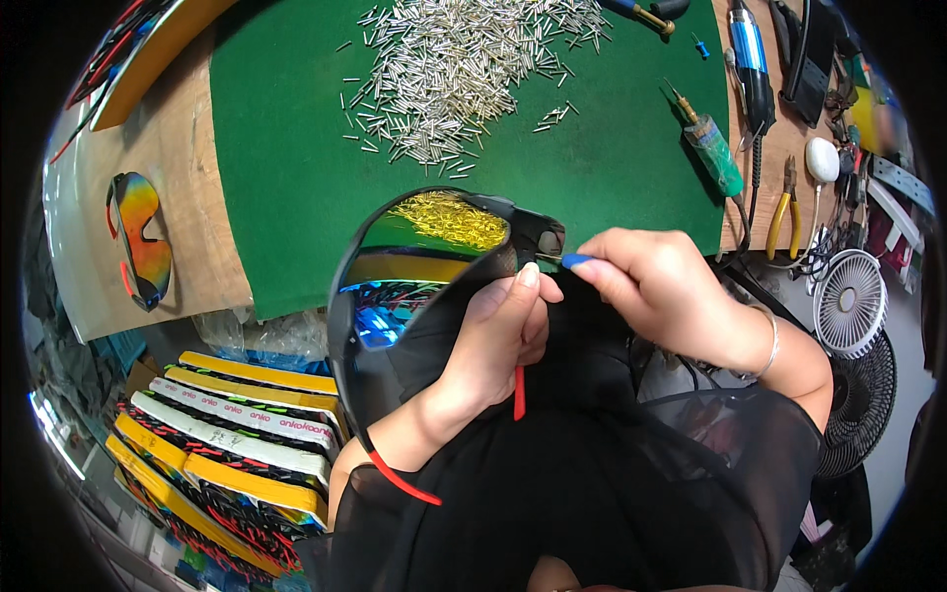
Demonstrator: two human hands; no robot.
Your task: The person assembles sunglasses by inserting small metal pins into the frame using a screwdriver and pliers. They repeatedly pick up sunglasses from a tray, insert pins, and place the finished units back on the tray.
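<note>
Large wraparound sunglasses (340,296) with a black frame, a mirrored lens and red temple tips are gripped by my left hand (498,335). Its thumb and fingers close near the hinge end of the frame. My right hand (656,291) pinches a small tool with a blue handle (574,260). The tool's thin metal tip points left at the frame's hinge end; whether it touches cannot be made out. On the far side lies a heap of small silver metal pins (444,79), and the lens mirrors it in yellow.
The green mat (612,168) covers the table. At right lie a green-handled soldering iron (712,153), a blue corded tool (752,69), yellow-handled pliers (786,212) and a white fan (850,301). At left are other sunglasses (143,242) and boxes of packed glasses (237,414).
</note>
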